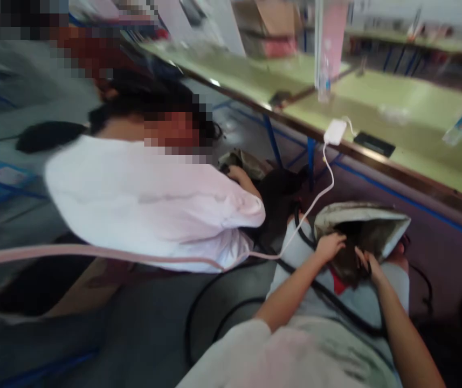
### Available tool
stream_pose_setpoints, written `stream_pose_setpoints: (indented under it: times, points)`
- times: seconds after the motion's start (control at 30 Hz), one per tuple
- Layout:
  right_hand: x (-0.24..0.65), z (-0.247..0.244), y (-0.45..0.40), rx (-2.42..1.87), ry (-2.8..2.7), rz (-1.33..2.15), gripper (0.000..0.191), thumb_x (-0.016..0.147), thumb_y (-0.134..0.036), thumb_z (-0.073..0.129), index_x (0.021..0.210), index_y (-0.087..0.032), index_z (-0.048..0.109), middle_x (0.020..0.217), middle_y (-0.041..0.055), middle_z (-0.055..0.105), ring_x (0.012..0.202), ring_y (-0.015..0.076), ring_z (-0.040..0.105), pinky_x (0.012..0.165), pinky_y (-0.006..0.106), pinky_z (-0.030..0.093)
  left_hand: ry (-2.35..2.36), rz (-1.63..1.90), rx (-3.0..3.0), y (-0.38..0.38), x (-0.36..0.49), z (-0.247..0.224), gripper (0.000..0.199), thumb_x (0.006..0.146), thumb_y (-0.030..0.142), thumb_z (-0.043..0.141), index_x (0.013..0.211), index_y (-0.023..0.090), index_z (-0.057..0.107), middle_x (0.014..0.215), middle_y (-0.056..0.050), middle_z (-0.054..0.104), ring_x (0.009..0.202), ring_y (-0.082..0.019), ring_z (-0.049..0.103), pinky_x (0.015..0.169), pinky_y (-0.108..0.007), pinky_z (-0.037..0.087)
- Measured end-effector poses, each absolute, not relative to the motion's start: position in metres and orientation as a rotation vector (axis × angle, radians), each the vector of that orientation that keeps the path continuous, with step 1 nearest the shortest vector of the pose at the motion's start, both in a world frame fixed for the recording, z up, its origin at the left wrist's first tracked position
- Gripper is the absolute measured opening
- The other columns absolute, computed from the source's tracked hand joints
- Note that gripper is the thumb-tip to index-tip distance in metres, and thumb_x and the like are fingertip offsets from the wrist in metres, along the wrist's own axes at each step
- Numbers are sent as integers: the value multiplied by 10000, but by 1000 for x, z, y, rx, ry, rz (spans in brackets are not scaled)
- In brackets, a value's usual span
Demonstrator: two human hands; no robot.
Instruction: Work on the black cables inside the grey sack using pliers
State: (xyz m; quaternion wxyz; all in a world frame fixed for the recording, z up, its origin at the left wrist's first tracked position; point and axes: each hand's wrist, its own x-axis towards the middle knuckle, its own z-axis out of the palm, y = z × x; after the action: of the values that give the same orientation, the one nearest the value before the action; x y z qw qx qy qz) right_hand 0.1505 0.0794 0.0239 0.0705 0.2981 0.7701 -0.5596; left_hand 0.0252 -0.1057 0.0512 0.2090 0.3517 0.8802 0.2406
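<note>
A bag (380,213) of drab, stiff-looking cloth rests on my lap, its dark mouth facing up and to the right. My left hand (331,246) has its fingers curled over the near left part of the bag's rim. Close beside it, my right hand (369,265) is bent around the near side of the same rim. Motion blur softens the fingertips, and the inside of the bag is too dark to make out. Below the bag a small red patch (339,283) shows. A thick black cable (346,308) runs across my lap under my forearms.
A co-worker in a white shirt (145,199) bends over at my left, a hand at another drab bag (255,164). A white cord (315,202) hangs from a white box (335,132) on the green table (400,102). Beside it lies a black phone-like slab (374,144); a clear bottle (324,81) stands behind.
</note>
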Motion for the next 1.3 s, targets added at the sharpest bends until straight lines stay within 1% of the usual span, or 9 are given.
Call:
stream_pose_setpoints:
  times: [0.13, 0.3, 0.5, 0.7, 0.77, 0.9, 0.97, 1.13, 1.3]
  points:
    - [154, 31, 81, 983, 2166, -1658, 618, 814, -792, 681, 707, -201, 533, 549, -22, 536, 510, 106, 478, 528, 267, 362, 2433, 627, 934, -108, 26, 51, 420, 1084, 416, 510, 1457, 280, 648, 1320, -81, 712, 1210, -243, 669, 1016, -337, 550]
    - [164, 22, 82, 1031, 2090, -1813, 590, 810, -717, 760, 943, -162, 610, 737, -22, 647, 679, 109, 569, 623, 218, 420, 2376, 649, 997, -105, 32, 42, 444, 1087, 426, 504, 1489, 272, 612, 1400, -73, 678, 1260, -238, 638, 1046, -325, 524]
    - [170, 18, 88, 1139, 2255, -1477, 606, 805, -743, 753, 839, -158, 602, 584, -40, 540, 593, 114, 500, 611, 241, 387, 2371, 674, 1021, -97, 32, 41, 449, 1097, 430, 484, 1495, 260, 604, 1432, -74, 667, 1278, -243, 631, 1081, -337, 504]
    - [168, 14, 87, 1069, 2043, -1904, 605, 844, -708, 733, 1072, -159, 620, 837, 8, 681, 751, 124, 589, 664, 221, 440, 2327, 748, 1070, -94, 29, 37, 432, 1081, 407, 543, 1476, 254, 626, 1410, -66, 687, 1271, -241, 644, 1081, -337, 509]
    - [168, 17, 88, 1051, 2020, -1948, 597, 825, -717, 747, 1012, -161, 638, 839, 26, 686, 745, 131, 598, 647, 228, 446, 2303, 788, 1085, -95, 29, 36, 436, 1081, 391, 549, 1482, 237, 622, 1408, -70, 690, 1269, -232, 646, 1094, -327, 499]
    - [167, 21, 89, 1124, 2124, -1678, 598, 769, -739, 796, 774, -185, 571, 628, 8, 585, 555, 121, 516, 535, 258, 378, 2334, 777, 1010, -97, 26, 34, 433, 1069, 383, 575, 1468, 228, 643, 1409, -73, 695, 1264, -251, 653, 1094, -346, 504]
    - [167, 20, 88, 1144, 2162, -1630, 598, 757, -736, 806, 801, -189, 570, 618, -8, 577, 544, 119, 517, 537, 257, 377, 2351, 765, 988, -98, 24, 33, 434, 1066, 392, 580, 1472, 251, 641, 1414, -62, 692, 1264, -256, 655, 1087, -353, 510]
    - [166, 20, 88, 1026, 2199, -1720, 646, 708, -713, 837, 1007, -176, 639, 853, 21, 704, 741, 144, 624, 654, 248, 473, 2295, 706, 1026, -99, 25, 34, 425, 1055, 378, 592, 1459, 262, 655, 1389, -60, 708, 1256, -259, 663, 1071, -340, 520]
    - [168, 21, 90, 1065, 2296, -1373, 603, 752, -783, 738, 711, -203, 581, 574, -2, 577, 538, 143, 542, 530, 278, 375, 2330, 645, 1030, -101, 22, 36, 422, 1064, 402, 563, 1462, 292, 652, 1409, -49, 699, 1278, -260, 653, 1060, -342, 525]
